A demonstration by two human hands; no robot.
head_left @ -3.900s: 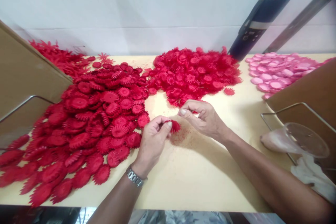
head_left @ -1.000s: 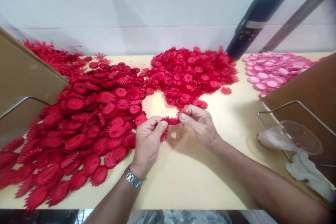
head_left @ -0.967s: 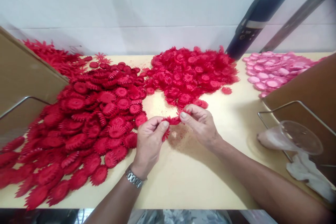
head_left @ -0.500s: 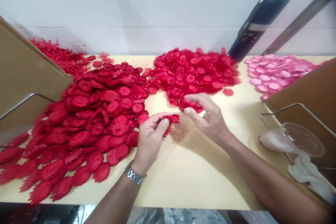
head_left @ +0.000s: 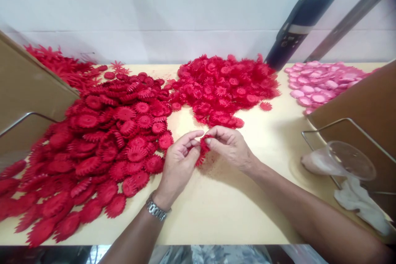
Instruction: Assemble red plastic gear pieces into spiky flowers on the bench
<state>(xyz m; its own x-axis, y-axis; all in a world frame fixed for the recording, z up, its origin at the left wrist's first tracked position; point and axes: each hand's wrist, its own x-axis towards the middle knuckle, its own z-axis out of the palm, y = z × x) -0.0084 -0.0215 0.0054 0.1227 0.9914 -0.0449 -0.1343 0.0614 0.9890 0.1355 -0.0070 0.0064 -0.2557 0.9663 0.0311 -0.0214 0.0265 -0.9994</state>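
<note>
Both hands meet over the table around one red fringed flower piece. My right hand pinches its upper right edge between thumb and fingers. On the other side my left hand, with a metal watch on the wrist, has its thumb and curled fingers against the same piece, partly hiding it. Close to the left hand spreads a large heap of dark red scalloped discs. Behind the hands lies a second pile of brighter red fringed pieces.
Pink discs lie at the back right beside a cardboard panel with a wire bookend. A tilted plastic cup and crumpled tissue are at the right. Red star-shaped pieces sit behind the left panel.
My right hand has come down and left from the bright red pile and closed on the flower piece at my left hand. The left hand's forefinger has straightened.
</note>
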